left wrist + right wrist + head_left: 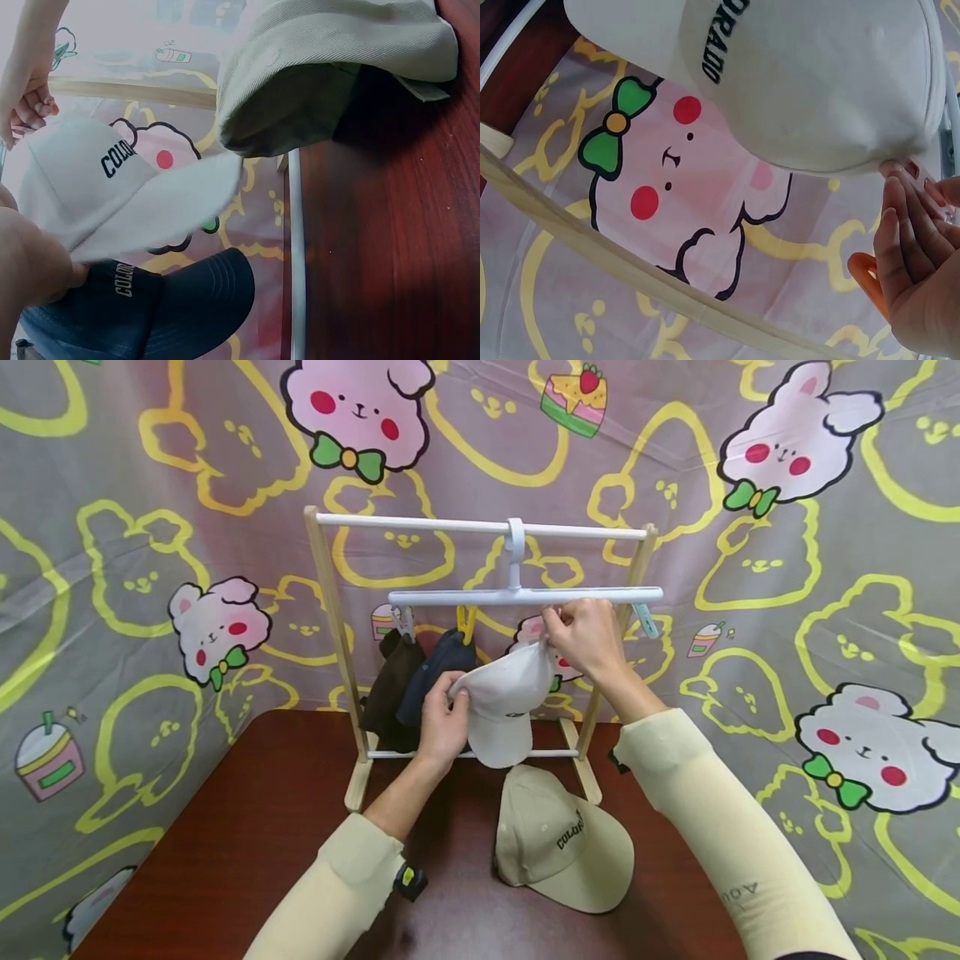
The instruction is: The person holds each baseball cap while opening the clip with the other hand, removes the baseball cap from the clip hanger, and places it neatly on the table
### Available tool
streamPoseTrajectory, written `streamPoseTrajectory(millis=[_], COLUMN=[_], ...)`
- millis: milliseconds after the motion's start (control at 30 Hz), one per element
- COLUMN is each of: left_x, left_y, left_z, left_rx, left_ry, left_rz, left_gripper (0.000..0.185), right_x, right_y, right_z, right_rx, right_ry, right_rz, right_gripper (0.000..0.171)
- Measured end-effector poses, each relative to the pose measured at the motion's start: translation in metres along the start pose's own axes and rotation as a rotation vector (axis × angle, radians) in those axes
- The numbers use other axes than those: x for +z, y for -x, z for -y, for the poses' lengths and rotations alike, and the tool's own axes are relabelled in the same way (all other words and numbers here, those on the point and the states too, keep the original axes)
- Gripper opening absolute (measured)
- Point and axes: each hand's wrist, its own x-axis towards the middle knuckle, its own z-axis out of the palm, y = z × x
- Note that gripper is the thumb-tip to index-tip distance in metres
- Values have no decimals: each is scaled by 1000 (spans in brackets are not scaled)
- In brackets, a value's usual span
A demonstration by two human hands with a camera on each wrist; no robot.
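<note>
A white cap (pixel 501 706) lettered in black hangs in front of the small wooden rack (pixel 330 635), held by both hands. My left hand (pixel 453 697) grips its brim from the left. My right hand (pixel 555 639) pinches the cap's upper edge right under the white clip hanger (pixel 525 596). In the left wrist view the white cap (pixel 112 187) spreads above a navy cap (pixel 157 307). The right wrist view shows my right fingers (pixel 907 240) against the rim of the white cap (pixel 802 75), with an orange clip (pixel 866 274) behind them.
A dark brown cap (pixel 386 689) and a navy cap (pixel 435 672) hang clipped on the hanger's left side. A beige cap (pixel 558 852) lies on the brown table (pixel 247 843) in front of the rack. A blue clip (pixel 645 620) hangs at the hanger's right end. Patterned cloth surrounds the table.
</note>
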Motion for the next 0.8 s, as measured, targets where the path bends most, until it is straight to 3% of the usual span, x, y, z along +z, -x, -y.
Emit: streamPoseTrajectory(millis=[200,800], left_x=[-7,-20], left_y=[3,9], left_z=[4,8], left_rx=[-22,-59], left_ry=[-38,-33], left_rz=[-44,-43], left_gripper=[16,18], right_x=[0,-1], right_y=[-1,1], right_z=[2,0], right_rx=[-1,86], right_ry=[-4,-19], right_rz=[5,-19], right_gripper=[50,48])
